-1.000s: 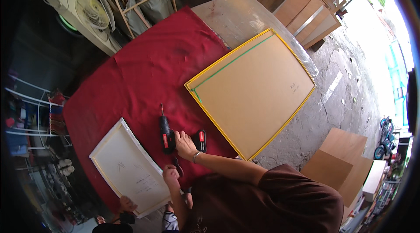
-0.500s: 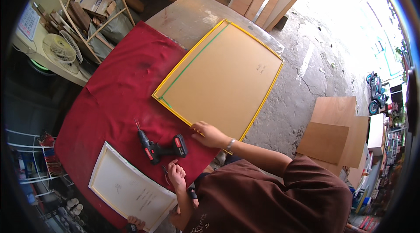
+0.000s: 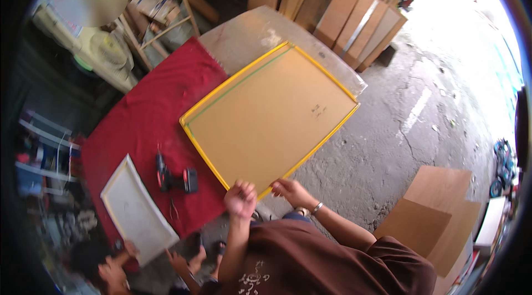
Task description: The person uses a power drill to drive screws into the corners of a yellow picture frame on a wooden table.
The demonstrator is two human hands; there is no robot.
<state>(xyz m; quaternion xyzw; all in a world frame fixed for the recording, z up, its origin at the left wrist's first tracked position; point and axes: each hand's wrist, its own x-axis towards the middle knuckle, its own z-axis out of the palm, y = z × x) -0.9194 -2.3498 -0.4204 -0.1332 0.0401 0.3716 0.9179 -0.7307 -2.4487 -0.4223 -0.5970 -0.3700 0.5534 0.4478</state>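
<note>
A large picture frame (image 3: 324, 141) with a thin yellow edge lies back side up on the table, its brown backing board (image 3: 266, 117) facing me. A green cord (image 3: 233, 87) runs along its left side. My right hand (image 3: 292, 192) pinches the right edge close to the near corner. Just left of that corner is my left hand (image 3: 241, 199), fingers curled in and blurred; what they hold, if anything, is hidden. To the left, a black and red cordless drill (image 3: 176, 179) rests on a red cloth (image 3: 149, 109), with pliers (image 3: 175, 210) below it.
Another person's hand (image 3: 130, 249) touches a white stretched canvas (image 3: 136, 214) at the table's near left. Wooden boards (image 3: 352, 23) lean beyond the table; plywood sheets (image 3: 415, 223) stand at the right. A fan (image 3: 111, 51) and a wooden rack (image 3: 185, 1) are at the far left.
My left hand has moved from beside the pliers to the frame's near corner. My right hand has shifted from the frame's near edge to its right edge. The whole view has shifted.
</note>
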